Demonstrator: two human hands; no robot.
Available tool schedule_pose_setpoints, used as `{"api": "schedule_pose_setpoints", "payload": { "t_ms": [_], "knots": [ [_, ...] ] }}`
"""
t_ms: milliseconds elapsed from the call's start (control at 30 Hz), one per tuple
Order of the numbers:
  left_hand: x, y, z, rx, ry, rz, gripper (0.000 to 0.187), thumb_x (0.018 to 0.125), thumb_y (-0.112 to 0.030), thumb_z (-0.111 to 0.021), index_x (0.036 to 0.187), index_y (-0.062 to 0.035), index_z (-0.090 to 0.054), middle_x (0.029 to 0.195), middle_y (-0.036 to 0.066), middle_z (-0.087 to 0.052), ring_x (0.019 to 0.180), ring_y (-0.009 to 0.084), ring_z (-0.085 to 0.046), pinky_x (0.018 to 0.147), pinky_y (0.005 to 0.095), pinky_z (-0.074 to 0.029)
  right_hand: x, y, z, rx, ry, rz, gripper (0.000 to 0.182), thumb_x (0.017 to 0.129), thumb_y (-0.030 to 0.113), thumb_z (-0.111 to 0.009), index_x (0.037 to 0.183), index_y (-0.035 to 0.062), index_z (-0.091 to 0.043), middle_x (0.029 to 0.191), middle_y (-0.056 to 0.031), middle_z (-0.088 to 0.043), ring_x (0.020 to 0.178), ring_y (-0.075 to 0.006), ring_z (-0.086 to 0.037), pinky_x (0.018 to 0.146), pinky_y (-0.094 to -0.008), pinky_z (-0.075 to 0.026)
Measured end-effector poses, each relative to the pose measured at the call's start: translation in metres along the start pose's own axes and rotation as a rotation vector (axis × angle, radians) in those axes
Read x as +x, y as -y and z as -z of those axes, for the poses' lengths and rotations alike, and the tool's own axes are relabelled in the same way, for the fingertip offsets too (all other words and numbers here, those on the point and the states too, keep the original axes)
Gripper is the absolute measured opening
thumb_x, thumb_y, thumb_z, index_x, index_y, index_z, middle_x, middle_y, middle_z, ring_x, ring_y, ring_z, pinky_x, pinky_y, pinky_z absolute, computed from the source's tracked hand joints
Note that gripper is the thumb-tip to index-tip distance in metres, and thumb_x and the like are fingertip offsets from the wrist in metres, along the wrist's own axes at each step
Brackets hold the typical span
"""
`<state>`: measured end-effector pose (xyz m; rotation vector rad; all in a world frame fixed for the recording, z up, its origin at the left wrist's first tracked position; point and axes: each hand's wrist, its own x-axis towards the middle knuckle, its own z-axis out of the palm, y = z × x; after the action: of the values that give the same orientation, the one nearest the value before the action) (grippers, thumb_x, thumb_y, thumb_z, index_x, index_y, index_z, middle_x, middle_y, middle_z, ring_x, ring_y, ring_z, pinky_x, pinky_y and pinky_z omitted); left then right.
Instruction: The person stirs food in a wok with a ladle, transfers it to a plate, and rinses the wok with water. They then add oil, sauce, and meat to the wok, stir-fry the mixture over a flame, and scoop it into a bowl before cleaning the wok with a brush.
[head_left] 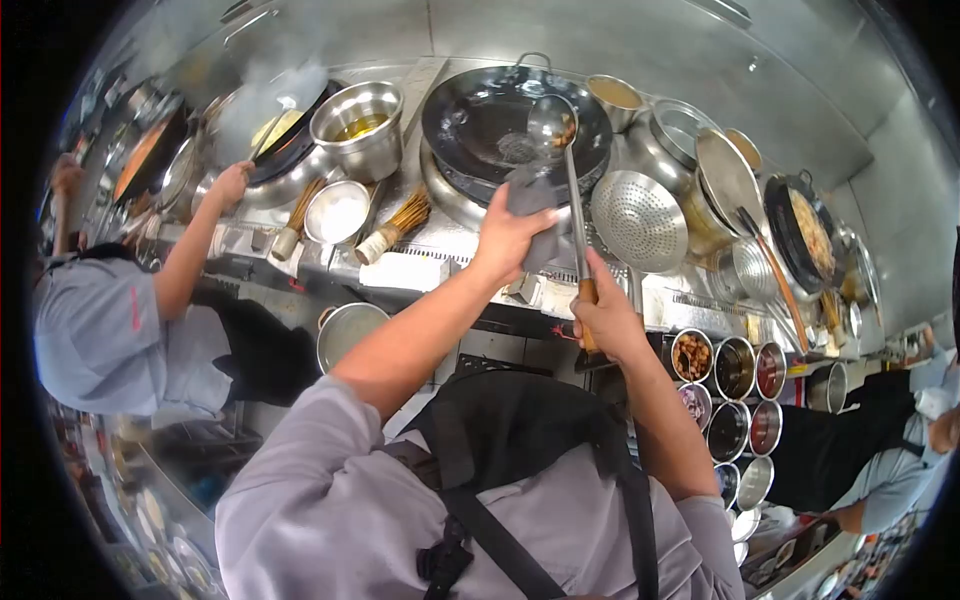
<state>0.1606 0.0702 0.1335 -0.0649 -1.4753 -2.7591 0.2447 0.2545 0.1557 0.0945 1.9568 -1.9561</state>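
Note:
A black wok sits on the burner in front of me, its inside dark and shiny. My left hand is at its near rim, thumb stretched out, with a dark grey cloth in the grip. Whether the cloth also wraps a wok handle is hidden. My right hand is closed round the wooden handle of a long metal ladle. The ladle's bowl is over the right side of the wok and has a little brown food in it. Just right of the ladle lies a round perforated strainer.
Left of the wok stand a steel pot of yellow oil, a bamboo brush and a small pan. Several ingredient tins line my right side. A co-worker cooks at left; another person is at right.

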Motion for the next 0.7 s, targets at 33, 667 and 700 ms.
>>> {"api": "schedule_pose_setpoints", "payload": {
  "t_ms": [33, 667, 700],
  "knots": [
    [-0.011, 0.0, 0.028, -0.03, -0.029, 0.036, 0.053, 0.084, 0.003, -0.073, 0.128, -0.0061, -0.045, 0.106, 0.012, -0.061, 0.091, 0.029, -0.068, 0.076, 0.0437, -0.062, 0.017, -0.017, 0.005, -0.415, -0.045, -0.025, 0.082, 0.084, -0.002, -0.058, 0.158, 0.0139, -0.025, 0.084, -0.0086, -0.057, 0.057, -0.0164, -0.055, 0.047, -0.0285, -0.047],
    [-0.307, 0.008, 0.225, -0.168, -0.912, -0.038, 0.074, 0.082, -0.004, -0.078, 0.143, -0.0028, -0.035, 0.111, 0.015, -0.063, 0.097, 0.0271, -0.067, 0.079, 0.0431, -0.059, 0.155, -0.056, 0.138, -1.061, -0.061, 0.646, 0.054, 0.088, 0.012, -0.05, 0.137, -0.0085, -0.048, 0.125, -0.0256, -0.06, 0.113, -0.0353, -0.059, 0.102, -0.0433, -0.045],
    [-0.325, 0.018, 0.228, -0.147, -0.92, -0.08, 0.076, 0.082, -0.004, -0.078, 0.145, -0.0031, -0.034, 0.113, 0.015, -0.062, 0.098, 0.0263, -0.066, 0.08, 0.0432, -0.059, 0.167, -0.072, 0.142, -1.179, -0.15, 0.782, 0.052, 0.091, 0.015, -0.051, 0.137, -0.0104, -0.048, 0.128, -0.0265, -0.059, 0.113, -0.037, -0.058, 0.101, -0.0443, -0.044]
  ]
}}
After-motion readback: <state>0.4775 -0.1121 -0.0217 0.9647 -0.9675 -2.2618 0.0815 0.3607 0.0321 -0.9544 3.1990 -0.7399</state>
